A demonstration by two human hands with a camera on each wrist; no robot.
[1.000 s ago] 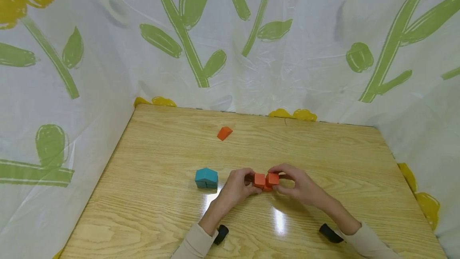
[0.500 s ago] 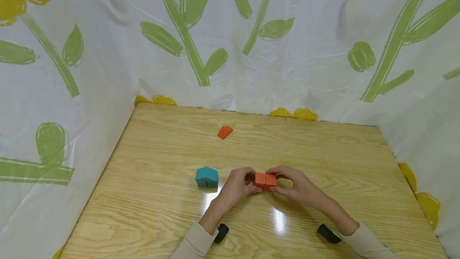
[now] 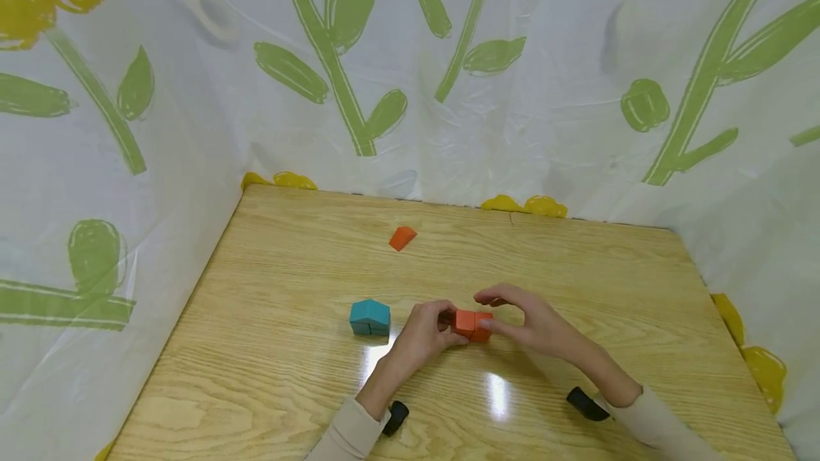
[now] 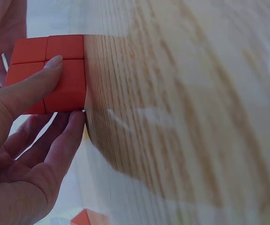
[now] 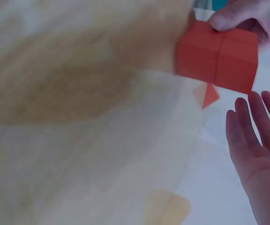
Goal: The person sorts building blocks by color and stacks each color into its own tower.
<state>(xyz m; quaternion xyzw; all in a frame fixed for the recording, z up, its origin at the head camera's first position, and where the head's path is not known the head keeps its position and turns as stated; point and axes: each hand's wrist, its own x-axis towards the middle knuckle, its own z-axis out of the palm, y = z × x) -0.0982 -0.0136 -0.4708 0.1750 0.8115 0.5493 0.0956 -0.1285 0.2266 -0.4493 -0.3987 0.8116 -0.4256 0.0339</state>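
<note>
Several red cubes [image 3: 465, 323] form a compact two-high block on the wooden table, their faces flush in the left wrist view. My left hand [image 3: 423, 333] grips this block from its left side, thumb across the near face and fingers behind. At the block's right is my right hand [image 3: 538, 320], fingers spread and nothing held. In the right wrist view its fingertips [image 5: 242, 104] are just off the red faces, palm turned toward them.
A teal block group [image 3: 369, 317] with a peaked top stands left of my left hand. Farther back lies an orange-red triangular block [image 3: 402, 238]. A white curtain [image 3: 544, 141] with a flower print borders the table's back and sides.
The upper right cube, first held slightly raised and apart, came down level against its neighbour. My right hand then let go and opened. My left hand kept its grip.
</note>
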